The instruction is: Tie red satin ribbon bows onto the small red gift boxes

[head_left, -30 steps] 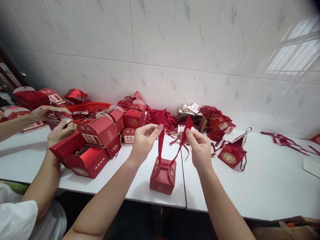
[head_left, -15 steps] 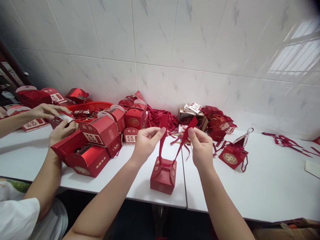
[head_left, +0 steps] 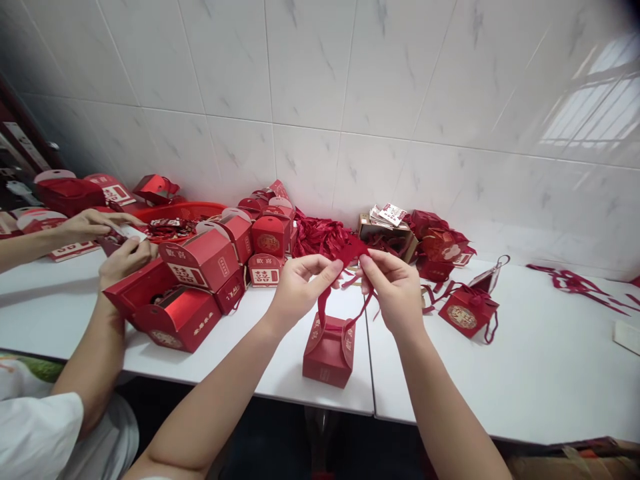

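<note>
A small red gift box (head_left: 329, 352) stands on the white table (head_left: 525, 373) near its front edge. A red ribbon (head_left: 350, 257) runs up from both sides of the box. My left hand (head_left: 300, 283) pinches one end of the ribbon and my right hand (head_left: 393, 287) pinches the other. The two ends meet above the box, between my fingertips. Both hands are closed on the ribbon.
Another person's hands (head_left: 120, 257) work at the left beside large red boxes (head_left: 197, 263). A heap of loose ribbons (head_left: 320, 235), a cardboard box with cards (head_left: 387, 227) and finished tied boxes (head_left: 467, 308) lie along the tiled wall. Stray ribbon (head_left: 580, 283) lies far right.
My hands have come together, bringing the two ribbon ends from apart to touching above the box. The ribbon ends sit lower than before.
</note>
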Motion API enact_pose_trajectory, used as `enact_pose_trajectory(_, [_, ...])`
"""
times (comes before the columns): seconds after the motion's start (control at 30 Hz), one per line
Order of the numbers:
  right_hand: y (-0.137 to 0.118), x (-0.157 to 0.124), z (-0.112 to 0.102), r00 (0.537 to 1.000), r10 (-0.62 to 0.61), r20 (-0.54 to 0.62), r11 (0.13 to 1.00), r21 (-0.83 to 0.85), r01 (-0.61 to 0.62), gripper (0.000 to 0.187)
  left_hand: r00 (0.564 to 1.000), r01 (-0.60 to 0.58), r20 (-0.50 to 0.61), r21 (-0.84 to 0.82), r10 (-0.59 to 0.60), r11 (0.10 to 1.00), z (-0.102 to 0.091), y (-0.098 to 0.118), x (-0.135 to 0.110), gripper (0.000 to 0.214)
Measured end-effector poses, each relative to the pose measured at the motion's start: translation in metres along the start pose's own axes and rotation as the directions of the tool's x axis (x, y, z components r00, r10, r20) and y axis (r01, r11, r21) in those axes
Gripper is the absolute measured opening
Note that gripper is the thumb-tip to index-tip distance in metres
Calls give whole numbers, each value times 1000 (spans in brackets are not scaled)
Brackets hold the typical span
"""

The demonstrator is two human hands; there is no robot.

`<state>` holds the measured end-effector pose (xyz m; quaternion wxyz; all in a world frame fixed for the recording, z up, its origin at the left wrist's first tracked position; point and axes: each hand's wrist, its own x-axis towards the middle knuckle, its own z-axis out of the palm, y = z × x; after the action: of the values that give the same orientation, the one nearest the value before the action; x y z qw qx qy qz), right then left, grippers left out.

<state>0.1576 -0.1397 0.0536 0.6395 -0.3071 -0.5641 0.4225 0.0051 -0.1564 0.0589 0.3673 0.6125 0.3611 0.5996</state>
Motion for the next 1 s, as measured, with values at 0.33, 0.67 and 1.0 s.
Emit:
enact_pose_trajectory(0.33, [10,-5,-7,933,-133,336,984,-67,164,17,966,7,252,201,-59,980,-8,-5,1,19])
enact_pose_trajectory(0.67, [15,6,-32,617,-466,635,564,-324,760,33,899,282,378,-110,-222,953,-24,-13,1,33])
enact_pose_trajectory(1.0, [40,-45,-69,900,-424,104,746,-523,411,26,983,3,-113,799,146,601,-65,-29,-54,18])
